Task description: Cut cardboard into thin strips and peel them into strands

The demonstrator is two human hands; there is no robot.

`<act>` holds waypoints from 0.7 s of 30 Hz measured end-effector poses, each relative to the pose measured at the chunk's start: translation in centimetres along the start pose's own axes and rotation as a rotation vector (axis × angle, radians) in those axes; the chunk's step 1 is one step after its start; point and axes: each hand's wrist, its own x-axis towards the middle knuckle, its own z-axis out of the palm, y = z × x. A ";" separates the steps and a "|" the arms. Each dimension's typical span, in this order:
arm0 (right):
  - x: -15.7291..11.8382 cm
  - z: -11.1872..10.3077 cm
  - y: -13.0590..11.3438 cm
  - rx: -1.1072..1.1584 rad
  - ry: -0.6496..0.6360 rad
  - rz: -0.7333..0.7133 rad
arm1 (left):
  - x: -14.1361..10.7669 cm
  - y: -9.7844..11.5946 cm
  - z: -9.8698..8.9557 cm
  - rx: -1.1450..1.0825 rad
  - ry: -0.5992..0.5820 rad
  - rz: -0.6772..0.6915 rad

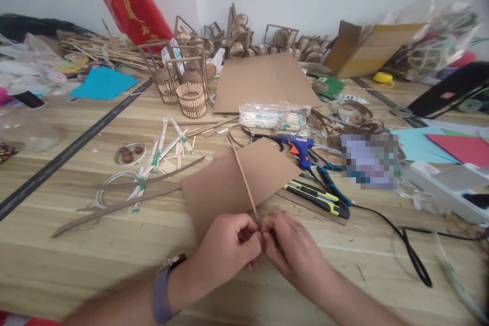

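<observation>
A thin brown strip [244, 181] runs from near the top of a cardboard sheet [214, 188] down to my fingers. My left hand [231, 242], with a watch on its wrist, pinches the strip's lower end between thumb and forefinger. Close against it, my right hand [288, 242] is closed in a pinch at the same end of the strip. Both hands are over the cardboard's near edge, and the fingertips almost touch. The very end of the strip is hidden by the fingers.
A blue glue gun [301, 150], pliers [332, 183] and yellow-black cutters [317, 198] lie right of the cardboard. Wrapped sticks [156, 155] and tape rings [118, 188] are left. Small slatted baskets [191, 99] and a large cardboard [263, 81] stand behind.
</observation>
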 end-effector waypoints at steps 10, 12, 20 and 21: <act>0.2 -0.3 -0.2 0.300 -0.145 0.263 | -0.4 0.6 -0.2 0.478 0.191 0.333; 0.3 -0.4 -0.1 0.417 -0.187 0.353 | -0.4 0.6 -0.3 0.480 0.192 0.371; 0.2 -0.7 0.3 0.888 -0.351 0.602 | -0.6 0.8 -0.7 0.369 0.121 0.399; 0.2 -0.8 0.3 0.940 -0.364 0.612 | -0.7 0.9 -0.8 0.357 0.114 0.397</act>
